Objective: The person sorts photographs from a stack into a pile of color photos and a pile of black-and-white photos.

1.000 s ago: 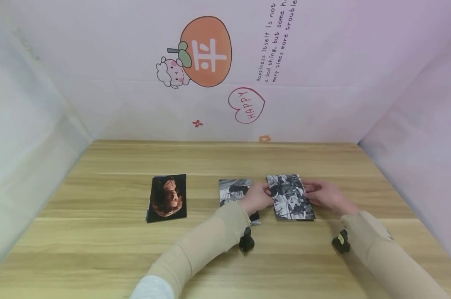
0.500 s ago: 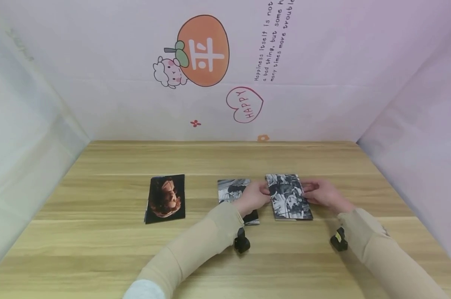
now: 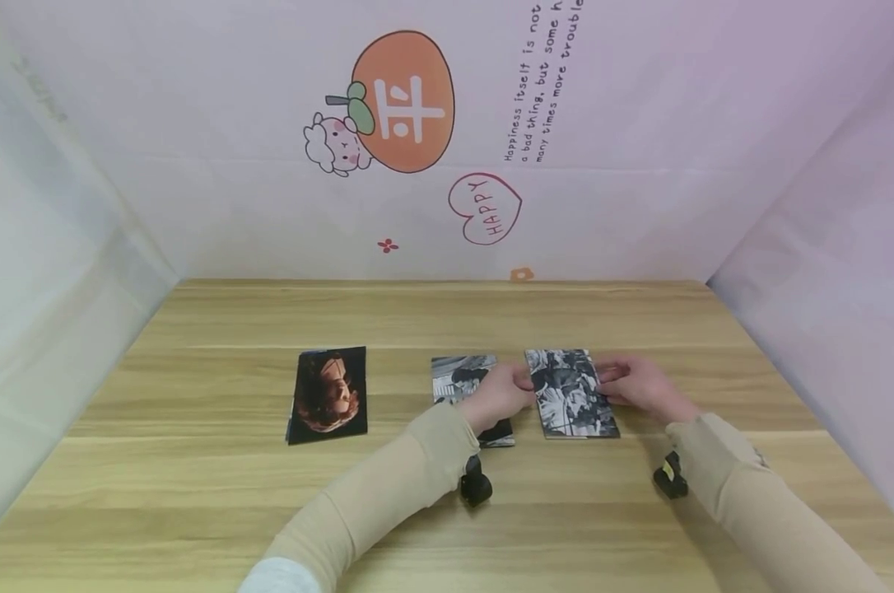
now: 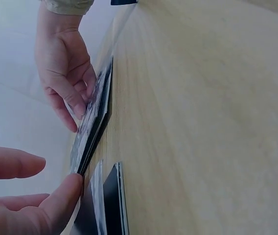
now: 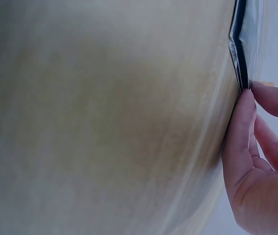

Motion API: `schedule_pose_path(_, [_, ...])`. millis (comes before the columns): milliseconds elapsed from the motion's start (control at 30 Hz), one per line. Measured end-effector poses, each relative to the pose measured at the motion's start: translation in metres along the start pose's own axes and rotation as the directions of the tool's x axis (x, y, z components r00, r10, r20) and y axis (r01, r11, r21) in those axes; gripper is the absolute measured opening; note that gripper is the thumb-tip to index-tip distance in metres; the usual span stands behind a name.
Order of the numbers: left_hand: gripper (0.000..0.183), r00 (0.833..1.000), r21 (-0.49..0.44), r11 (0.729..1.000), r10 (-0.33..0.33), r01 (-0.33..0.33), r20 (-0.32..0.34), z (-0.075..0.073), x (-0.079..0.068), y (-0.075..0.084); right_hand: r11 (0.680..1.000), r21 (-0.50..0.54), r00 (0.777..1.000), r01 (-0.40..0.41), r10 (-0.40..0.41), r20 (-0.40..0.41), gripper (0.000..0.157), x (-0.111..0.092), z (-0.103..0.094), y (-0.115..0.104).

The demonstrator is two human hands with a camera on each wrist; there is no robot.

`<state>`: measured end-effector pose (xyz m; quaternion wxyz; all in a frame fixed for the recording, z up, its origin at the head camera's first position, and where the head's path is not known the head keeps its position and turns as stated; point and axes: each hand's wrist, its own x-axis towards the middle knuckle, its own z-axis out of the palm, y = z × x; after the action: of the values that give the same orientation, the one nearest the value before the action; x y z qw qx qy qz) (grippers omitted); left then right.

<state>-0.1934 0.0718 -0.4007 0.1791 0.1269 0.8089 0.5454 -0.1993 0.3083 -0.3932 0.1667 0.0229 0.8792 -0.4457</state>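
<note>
A small stack of black-and-white photos (image 3: 571,394) lies right of the table's middle, between the two hands. My right hand (image 3: 643,389) pinches its right edge; in the right wrist view the thumb (image 5: 242,117) and a fingertip meet at that edge. At the stack's left edge is my left hand (image 3: 497,397). In the left wrist view its thumb (image 4: 65,196) touches the edge, while the forefinger (image 4: 19,164) stays straight and apart from it. Partly hidden under the left hand is a second black-and-white photo pile (image 3: 462,372).
Farther left lies a pile of photos topped by a dark colour portrait (image 3: 332,397). All rest on a wood-grain table (image 3: 417,527). White printed sheeting (image 3: 254,214) rises behind and at both sides. Black wrist cameras (image 3: 477,484) hang below the sleeves.
The stack between the hands has shifted slightly toward the person and to the left. Both hands have stayed at its edges, the left drawing back a little. The other piles lie unchanged.
</note>
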Motion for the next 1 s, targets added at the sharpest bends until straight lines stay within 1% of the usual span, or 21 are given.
schedule_pose_path(200, [0.055, 1.000, -0.024, 1.000, -0.004, 0.005, 0.008, -0.001, -0.002, 0.001, 0.999, -0.037, 1.000, -0.011, 0.010, -0.015, 0.054, 0.000, 0.001, 0.001])
schedule_pose_path(300, [0.056, 1.000, -0.046, 0.999, -0.010, 0.010, 0.009, -0.003, -0.004, 0.002, 1.000, -0.026, 1.000, -0.011, 0.011, -0.025, 0.054, -0.003, 0.001, 0.000])
schedule_pose_path(367, [0.056, 1.000, -0.095, 0.995, -0.013, 0.015, 0.019, -0.005, -0.005, 0.003, 1.000, -0.013, 1.000, -0.002, 0.002, -0.023, 0.054, -0.005, 0.000, -0.001])
schedule_pose_path(433, [0.054, 0.999, -0.165, 0.986, -0.022, 0.028, 0.035, -0.008, -0.006, 0.004, 1.000, 0.007, 1.000, -0.003, 0.003, -0.014, 0.055, -0.007, -0.001, -0.003])
schedule_pose_path(533, [0.051, 0.998, -0.273, 0.961, -0.023, 0.038, 0.056, -0.014, -0.008, 0.005, 1.000, -0.004, 1.000, 0.012, -0.012, -0.002, 0.057, -0.011, -0.002, -0.009])
schedule_pose_path(600, [0.049, 0.998, -0.298, 0.954, -0.024, 0.040, 0.058, -0.019, -0.010, 0.005, 0.999, -0.024, 1.000, 0.030, -0.031, -0.006, 0.057, -0.013, -0.002, -0.015])
schedule_pose_path(700, [0.046, 0.998, -0.296, 0.955, -0.009, 0.025, 0.055, -0.027, -0.011, 0.004, 0.997, -0.036, 0.997, 0.071, -0.071, -0.011, 0.057, -0.016, -0.002, -0.023])
schedule_pose_path(767, [0.045, 0.999, -0.272, 0.962, -0.002, 0.014, 0.045, -0.033, -0.012, 0.002, 0.996, -0.032, 0.996, 0.084, -0.085, -0.009, 0.058, -0.019, 0.000, -0.029])
schedule_pose_path(833, [0.044, 0.999, -0.250, 0.968, 0.006, 0.002, 0.033, -0.039, -0.013, 0.002, 0.996, -0.011, 0.996, 0.087, -0.087, 0.000, 0.059, -0.021, 0.003, -0.034])
schedule_pose_path(933, [0.044, 1.000, -0.227, 0.974, 0.001, 0.001, 0.009, -0.047, -0.016, 0.000, 0.996, -0.001, 0.996, 0.086, -0.086, 0.011, 0.059, -0.023, 0.009, -0.042])
schedule_pose_path(1000, [0.044, 1.000, -0.230, 0.973, 0.000, -0.001, -0.003, -0.052, -0.018, -0.002, 0.996, -0.001, 0.996, 0.090, -0.090, 0.013, 0.057, -0.024, 0.012, -0.047])
